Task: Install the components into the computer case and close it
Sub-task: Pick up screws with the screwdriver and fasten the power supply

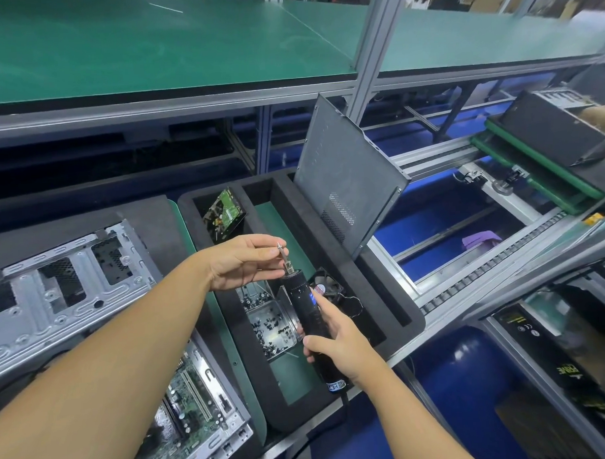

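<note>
My right hand (pixel 336 345) grips a black electric screwdriver (pixel 305 304), held upright with its bit pointing up. My left hand (pixel 247 262) pinches the bit and a small screw (pixel 280 246) at its tip. Both hands hover over a black foam tray (pixel 375 295). Below them sits a clear box of small dark screws (pixel 268 321). A black fan (pixel 329 286) lies just behind the screwdriver. The open computer case (pixel 73 292) lies at the left, its motherboard (pixel 194 398) visible under my left forearm. The grey side panel (pixel 344 179) leans upright in the tray.
A hard drive (pixel 223 213) stands in the tray's back-left pocket. A conveyor rail (pixel 494 257) runs along the right, carrying another black case (pixel 558 131) on a green pallet. A green-topped shelf (pixel 150 45) spans overhead. A boxed unit (pixel 552 351) sits at lower right.
</note>
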